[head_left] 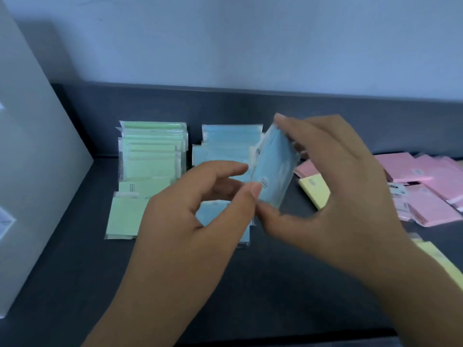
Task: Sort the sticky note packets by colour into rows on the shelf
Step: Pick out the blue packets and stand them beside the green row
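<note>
a dark grey, matte shelf (75, 271) with a raised lip along its back edge sits below a pale bluish wall (250, 41). a flat grey-white panel (32, 146) closes its left end.

the held blue packet (273, 171) is above the middle of the shelf, clear of it. it stands nearly upright, long axis bottom to top, and its broad face is turned left, so it looks narrow. the right hand (333, 186) grips it, forefinger on the top corner and thumb under the bottom end. the left hand (200, 211) pinches its lower left edge.

all the packets are thin squares in glossy clear wrap. the green row (150, 171) and the blue row (225, 144) run overlapping from the back edge toward the front. loose pink packets (431, 186) lie toward the right end, with a yellow packet (317, 191) between them and the blue row.
</note>
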